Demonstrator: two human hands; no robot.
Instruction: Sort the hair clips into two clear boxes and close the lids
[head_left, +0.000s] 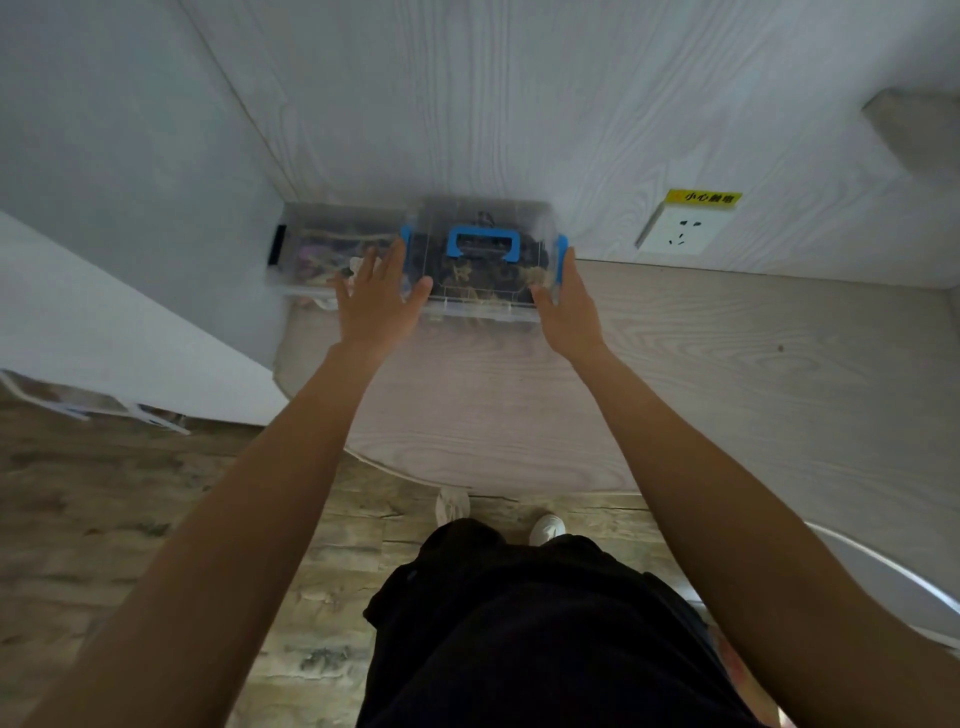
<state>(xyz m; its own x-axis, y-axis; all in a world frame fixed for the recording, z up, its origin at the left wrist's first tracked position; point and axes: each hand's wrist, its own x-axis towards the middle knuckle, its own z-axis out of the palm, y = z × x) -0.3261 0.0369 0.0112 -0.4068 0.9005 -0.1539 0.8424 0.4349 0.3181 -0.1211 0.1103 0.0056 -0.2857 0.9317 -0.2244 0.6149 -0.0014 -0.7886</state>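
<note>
- Both hands are spread flat, fingers straight: I see my left hand (382, 301) against the left end of the blue-handled clear box (485, 260), my right hand (566, 301) along its right blue latch (561, 260); neither curls around anything.
- That box, lid on, holds dark hair clips (488, 275); a second clear box (332, 249) sits just beside it, left, in the corner.
- Both rest on a pale wood-grain tabletop (675, 364) against the wall, with a wall socket (680, 231) to the right.

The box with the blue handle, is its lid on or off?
On. The lid with its blue handle covers the box, clips showing through it. Whether the side latches are snapped, cannot tell.
</note>
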